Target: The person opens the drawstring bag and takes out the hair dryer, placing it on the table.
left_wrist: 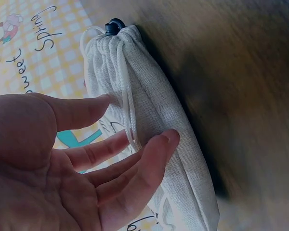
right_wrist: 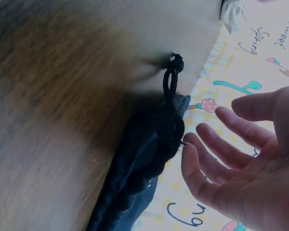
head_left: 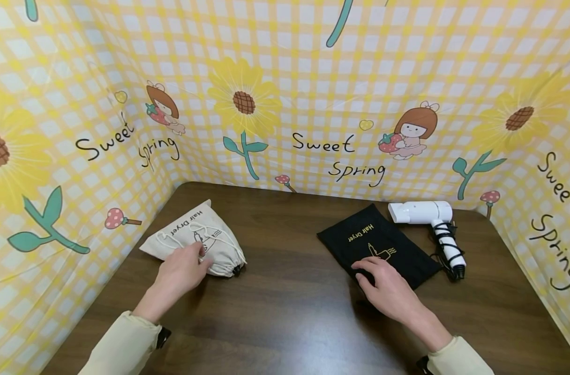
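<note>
A beige drawstring bag (head_left: 226, 237) printed "Hair Dryer" lies on the left of the table, its white cords loose across the top and its gathered mouth with a black cord stopper (left_wrist: 114, 26) toward the right. My left hand (head_left: 184, 272) hovers at its near side, thumb and fingers loosely bent and apart, nothing pinched between them. On the right lies a flat black bag (head_left: 388, 226) with gold "Hair Dryer" print. Over its near-left edge is my right hand (head_left: 389, 289), fingers spread and relaxed, holding nothing. A knotted black cord (right_wrist: 174, 65) hangs out at that bag's end.
A white hair dryer (head_left: 425, 212) lies beyond the black bag at the right, its black cable (head_left: 446, 240) wound around the handle. The dark wooden table (head_left: 285, 291) is bordered at back and sides by a yellow checked cloth (head_left: 308, 99) with printed flowers.
</note>
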### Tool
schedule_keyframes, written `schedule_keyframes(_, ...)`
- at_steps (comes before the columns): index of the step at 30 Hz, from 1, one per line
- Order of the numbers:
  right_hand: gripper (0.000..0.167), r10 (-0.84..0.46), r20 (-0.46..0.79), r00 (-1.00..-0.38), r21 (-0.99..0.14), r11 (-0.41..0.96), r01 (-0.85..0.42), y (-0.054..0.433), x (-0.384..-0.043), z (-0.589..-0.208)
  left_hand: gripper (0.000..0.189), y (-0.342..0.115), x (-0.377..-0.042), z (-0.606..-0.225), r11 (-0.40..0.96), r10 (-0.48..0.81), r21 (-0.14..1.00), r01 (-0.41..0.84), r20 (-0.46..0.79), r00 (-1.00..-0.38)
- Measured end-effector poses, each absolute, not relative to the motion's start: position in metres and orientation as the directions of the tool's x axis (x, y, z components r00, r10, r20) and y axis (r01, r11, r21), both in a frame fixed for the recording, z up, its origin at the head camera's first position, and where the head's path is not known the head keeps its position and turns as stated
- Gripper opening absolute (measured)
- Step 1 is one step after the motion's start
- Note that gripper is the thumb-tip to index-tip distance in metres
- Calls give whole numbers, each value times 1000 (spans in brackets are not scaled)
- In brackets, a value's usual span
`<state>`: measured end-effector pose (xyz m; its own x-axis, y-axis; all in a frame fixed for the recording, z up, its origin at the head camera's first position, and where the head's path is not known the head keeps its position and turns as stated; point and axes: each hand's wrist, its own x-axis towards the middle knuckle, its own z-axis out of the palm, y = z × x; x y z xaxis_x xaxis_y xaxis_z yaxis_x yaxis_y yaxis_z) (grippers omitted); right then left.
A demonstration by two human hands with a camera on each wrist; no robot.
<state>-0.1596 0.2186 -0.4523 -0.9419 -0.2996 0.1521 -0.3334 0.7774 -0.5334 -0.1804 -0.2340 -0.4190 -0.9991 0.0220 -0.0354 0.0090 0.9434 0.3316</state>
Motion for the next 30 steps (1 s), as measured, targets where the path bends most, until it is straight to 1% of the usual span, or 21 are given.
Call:
schedule_keyframes(8, 22, -304, 142, -942, -534, 778, -331, 217, -160, -451, 22, -232, -187, -424, 944, 56, 324, 59, 19, -998)
schedule_keyframes(13, 23, -303, 141, -942, -536, 777, -331, 215, -160, -451, 20, -227, -192, -427, 939, 60, 336, 68, 33, -998)
schedule_keyframes(22, 22, -312, 125, -942, -544, 772, -328, 211, -158, -453, 25, -220, -195, -429, 944, 57, 325, 58, 12, -998)
schedule_keyframes(30, 23, -316, 136, -939, -537, 773, -338, 208, -161, -452, 23, -216, -205, -430, 953, 70, 296, 68, 3, -998)
